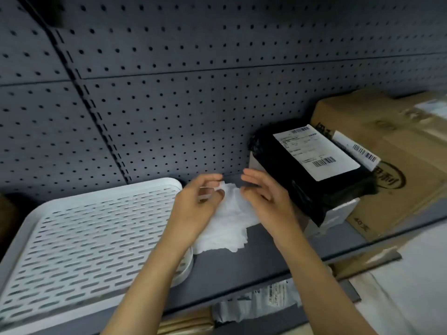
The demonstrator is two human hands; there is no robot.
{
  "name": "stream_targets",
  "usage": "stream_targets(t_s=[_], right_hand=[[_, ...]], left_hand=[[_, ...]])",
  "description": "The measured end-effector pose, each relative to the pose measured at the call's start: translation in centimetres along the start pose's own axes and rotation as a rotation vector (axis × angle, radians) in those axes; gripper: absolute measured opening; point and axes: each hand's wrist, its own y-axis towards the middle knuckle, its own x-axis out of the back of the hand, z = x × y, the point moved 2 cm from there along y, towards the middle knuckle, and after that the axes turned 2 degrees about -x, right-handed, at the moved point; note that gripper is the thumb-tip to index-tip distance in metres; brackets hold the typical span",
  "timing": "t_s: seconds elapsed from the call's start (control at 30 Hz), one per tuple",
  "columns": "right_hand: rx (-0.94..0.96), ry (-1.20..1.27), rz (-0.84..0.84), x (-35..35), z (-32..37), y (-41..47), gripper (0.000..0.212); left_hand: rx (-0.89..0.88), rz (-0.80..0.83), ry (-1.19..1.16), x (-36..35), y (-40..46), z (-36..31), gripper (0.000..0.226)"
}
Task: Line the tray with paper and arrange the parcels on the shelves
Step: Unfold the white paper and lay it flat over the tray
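Note:
A white slotted tray (79,240) lies on the grey shelf (242,269) at the left, with nothing in it. Just right of the tray, a crumpled sheet of white paper (229,226) hangs between both hands above the shelf. My left hand (200,204) pinches its upper edge with thumb and fingers. My right hand (268,197) touches the paper's right side with fingers spread; whether it grips is unclear. A black-wrapped parcel (312,175) with a white label rests on a white box right of my right hand.
A large cardboard box (396,165) stands at the right end of the shelf, against the black parcel. A grey pegboard wall (193,93) backs the shelf. Below the shelf's front edge lie a pale bagged parcel (261,303) and a brown parcel (186,322).

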Motion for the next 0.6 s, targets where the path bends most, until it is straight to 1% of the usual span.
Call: stream_targets(t_s=[0.07,0.1,0.17,0.23,0.33,0.47,0.6], right_hand=[[-0.045,-0.003,0.018,0.1,-0.6,0.0,0.036],[-0.059,-0.016,0.023,0.2,-1.4,0.0,0.036],[-0.092,-0.035,0.029,0.1,-2.9,-0.1,0.036],[-0.114,-0.055,0.017,0.1,-4.0,-0.1,0.04],[-0.138,-0.07,0.017,0.2,-4.9,-0.2,0.041],[-0.155,-0.069,0.01,0.3,-5.1,-0.2,0.041],[-0.084,-0.071,-0.028,0.6,-3.4,-0.1,0.041]], left_hand=[[-0.097,0.089,0.329,-0.5,0.1,0.0,0.026],[-0.127,0.14,0.451,-0.8,-0.1,0.3,0.027],[-0.1,0.277,0.615,-1.6,-0.6,0.4,0.038],[-0.112,0.351,0.722,-2.1,-0.8,0.6,0.047],[-0.145,0.395,0.847,-2.6,-0.9,0.9,0.051],[-0.19,0.362,0.944,-2.7,-0.7,1.0,0.04],[-0.185,0.319,0.942,-2.7,-0.4,0.8,0.032]])
